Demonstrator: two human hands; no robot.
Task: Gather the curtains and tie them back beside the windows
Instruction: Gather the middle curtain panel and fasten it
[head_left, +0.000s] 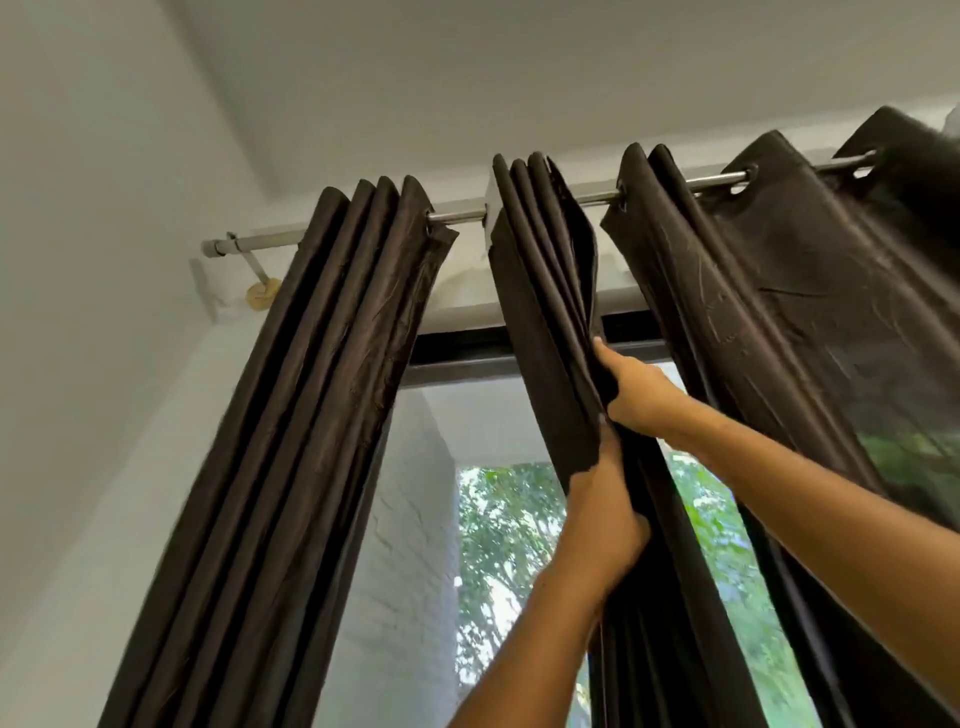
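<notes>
The middle curtain hangs from the rod in tight folds, in front of the window. It is dark brown and a bit shiny. Both hands hold it, one above the other.

The right hand is higher up. Its fingers are curled round the right edge of the folds and squeeze them together. The left hand is just below it. Its fingers wrap round the same bunch of cloth, and the cloth hides the fingertips. The two hands are very close, nearly touching.

The left curtain hangs well apart from the middle one. It is already bunched into long folds near the wall. No hand touches it.

The right curtain is spread out wider, just beside the middle curtain. Its rings sit on the rod and some light shows through the cloth.

The rod is silver and runs across the top, under the white ceiling. A small bracket holds its left end to the wall. Through the glass you can see a white brick wall and green trees far outside.
</notes>
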